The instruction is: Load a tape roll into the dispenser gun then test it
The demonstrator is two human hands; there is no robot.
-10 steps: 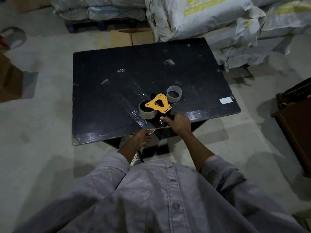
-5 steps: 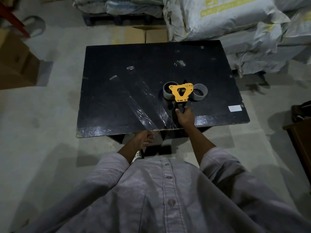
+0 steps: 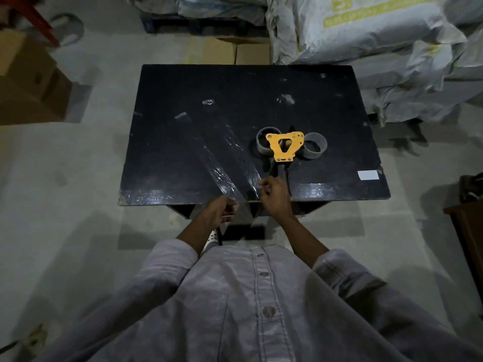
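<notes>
Yellow-plated dispenser gun (image 3: 284, 147) lies flat on table (image 3: 183, 82).

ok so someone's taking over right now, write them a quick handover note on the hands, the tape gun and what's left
Left hand: curled at the table's near edge, contents unclear.
Right hand: fingers curled just behind the dispenser gun's handle; grip unclear.
Dispenser gun: lies on the black table, a tape roll under its yellow plate, a second ring at its right.
Done: clear tape strips are stuck across the table.
Left: confirm the roll is seated and finish testing.
</notes>
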